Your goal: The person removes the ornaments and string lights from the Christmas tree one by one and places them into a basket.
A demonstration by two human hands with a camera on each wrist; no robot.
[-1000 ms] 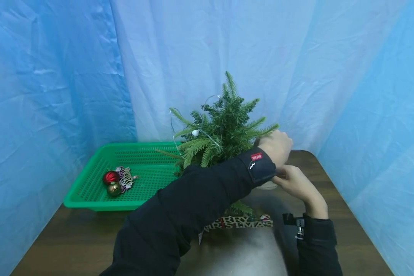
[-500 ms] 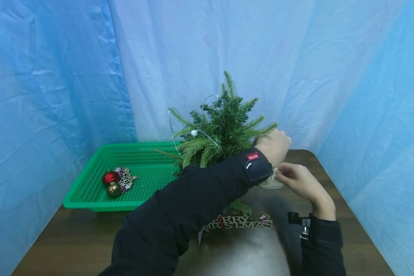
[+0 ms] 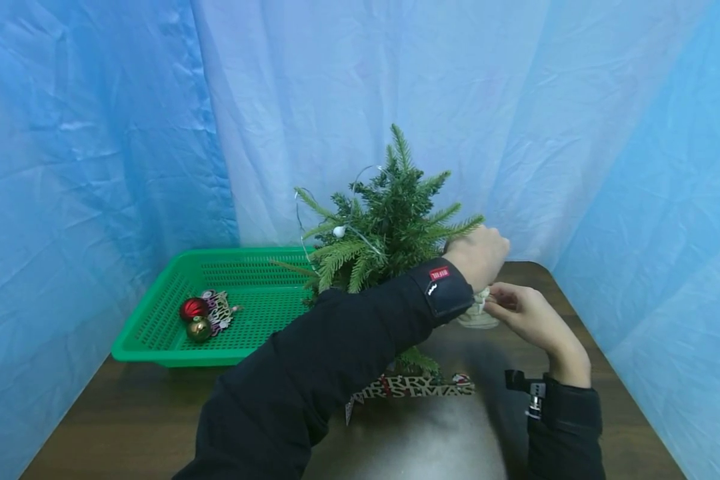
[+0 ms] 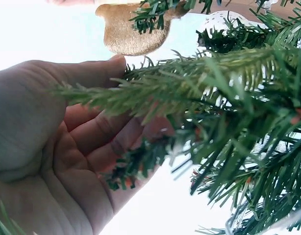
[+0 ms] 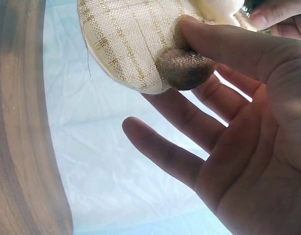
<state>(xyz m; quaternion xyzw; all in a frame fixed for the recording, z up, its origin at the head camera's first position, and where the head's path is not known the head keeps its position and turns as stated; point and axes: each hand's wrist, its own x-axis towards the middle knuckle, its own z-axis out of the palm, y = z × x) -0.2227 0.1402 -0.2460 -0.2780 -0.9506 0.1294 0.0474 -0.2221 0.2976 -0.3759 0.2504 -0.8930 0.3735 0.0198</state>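
Note:
A small green Christmas tree (image 3: 390,207) stands in the middle of the head view, partly behind the left sleeve. At its right side is my left hand (image 3: 479,257); in the left wrist view its thumb and fingers lie around a tree branch (image 4: 155,88), the fingers partly hidden by needles. Just below, my right hand (image 3: 531,317) pinches a stuffed cream fabric ornament (image 3: 479,315) between thumb and fingers. The right wrist view shows the ornament's gold checked cloth (image 5: 131,39) and a brown rounded part under the thumb. Its upper end is mostly hidden.
A green plastic basket (image 3: 156,267) at the left holds a red bauble (image 3: 194,309), a gold bauble (image 3: 199,329) and several small flat lettered ornaments (image 3: 219,312). A Merry Christmas sign (image 3: 420,387) hangs low at the front. String-light wire (image 3: 300,213) loops on the tree's left.
My right hand has shifted right and slightly down, and more of the cream ornament shows between the hands. The left hand stays nearly where it was by the branch.

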